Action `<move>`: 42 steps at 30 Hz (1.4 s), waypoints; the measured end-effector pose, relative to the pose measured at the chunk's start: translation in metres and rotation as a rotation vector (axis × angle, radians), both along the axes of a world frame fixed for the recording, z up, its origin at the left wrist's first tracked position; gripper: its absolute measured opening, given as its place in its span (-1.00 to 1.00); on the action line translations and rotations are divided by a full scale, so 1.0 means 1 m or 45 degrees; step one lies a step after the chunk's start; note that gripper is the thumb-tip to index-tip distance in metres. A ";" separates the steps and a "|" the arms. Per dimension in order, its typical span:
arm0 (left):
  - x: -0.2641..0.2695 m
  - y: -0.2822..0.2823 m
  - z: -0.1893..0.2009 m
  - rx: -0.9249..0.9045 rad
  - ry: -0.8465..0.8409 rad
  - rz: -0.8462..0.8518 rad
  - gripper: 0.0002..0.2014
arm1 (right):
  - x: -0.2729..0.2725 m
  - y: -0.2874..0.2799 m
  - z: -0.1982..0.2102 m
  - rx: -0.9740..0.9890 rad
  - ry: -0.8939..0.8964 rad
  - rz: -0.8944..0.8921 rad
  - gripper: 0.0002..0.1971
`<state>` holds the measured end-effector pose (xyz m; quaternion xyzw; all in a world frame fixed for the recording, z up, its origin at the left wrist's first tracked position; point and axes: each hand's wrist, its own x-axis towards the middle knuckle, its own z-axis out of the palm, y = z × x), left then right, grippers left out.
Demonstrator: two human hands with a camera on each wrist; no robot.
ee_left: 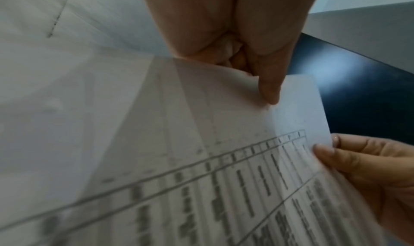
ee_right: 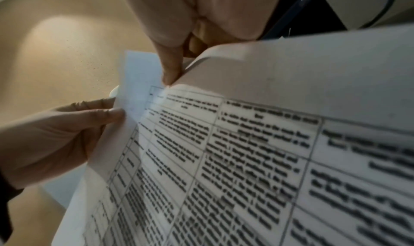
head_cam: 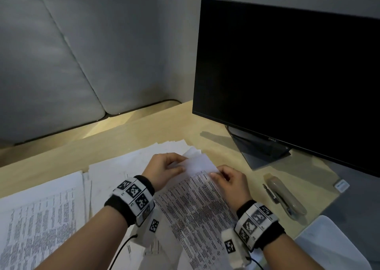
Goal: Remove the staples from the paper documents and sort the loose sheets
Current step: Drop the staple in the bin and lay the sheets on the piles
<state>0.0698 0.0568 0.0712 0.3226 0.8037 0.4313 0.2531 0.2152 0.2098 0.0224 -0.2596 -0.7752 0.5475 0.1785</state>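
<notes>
A printed document [head_cam: 195, 204] with a table of text is held up over the desk by both hands. My left hand [head_cam: 178, 166] pinches its top edge, thumb on the near face, seen close in the left wrist view [ee_left: 267, 94]. My right hand [head_cam: 213, 175] pinches the top right corner, where a blank white sheet [head_cam: 198, 163] sticks out above the printed one. In the right wrist view the right thumb [ee_right: 170, 76] presses the document [ee_right: 246, 161] and the left hand [ee_right: 112, 109] holds the other corner. No staple is visible.
A beige stapler [head_cam: 285, 197] lies right of the hands. A black monitor [head_cam: 287, 74] on its stand [head_cam: 261, 148] fills the back right. Printed stacks [head_cam: 41, 218] and loose white sheets [head_cam: 131, 163] cover the wooden desk [head_cam: 123, 134] at left. Grey cushions rise behind.
</notes>
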 end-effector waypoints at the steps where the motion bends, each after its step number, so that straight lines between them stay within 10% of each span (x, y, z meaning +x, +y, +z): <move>1: 0.001 0.001 0.002 0.000 -0.007 -0.008 -0.81 | -0.001 -0.001 0.000 0.002 0.019 0.000 -0.80; 8: 0.005 -0.001 0.008 0.165 0.010 -0.001 -0.59 | -0.009 -0.002 0.013 -0.230 0.062 0.067 -0.75; 12: 0.000 -0.018 -0.005 0.082 0.210 0.577 -0.15 | -0.011 0.011 0.034 -0.311 0.265 -0.043 -0.81; 16: 0.000 -0.038 -0.022 0.122 -0.312 0.844 0.14 | -0.012 0.020 0.044 -0.471 0.446 -0.119 -0.77; 19: 0.004 -0.038 -0.024 0.293 -0.597 0.597 -0.17 | -0.012 0.021 0.043 -0.581 0.392 -0.047 -0.44; 22: 0.006 -0.030 -0.007 0.337 -0.464 0.585 -0.83 | -0.015 0.016 0.052 -0.421 0.254 -0.003 -0.81; 31: -0.002 -0.028 0.075 0.897 -0.245 0.515 -0.82 | -0.021 0.015 0.119 -0.141 0.753 0.155 -0.87; 37: -0.005 -0.026 0.055 0.767 -0.315 0.549 -0.47 | -0.027 0.011 0.103 -0.290 0.556 0.132 -0.77; 42: -0.007 -0.020 0.059 0.691 -0.260 0.562 -0.79 | -0.034 0.009 0.111 -0.326 0.549 0.055 -0.72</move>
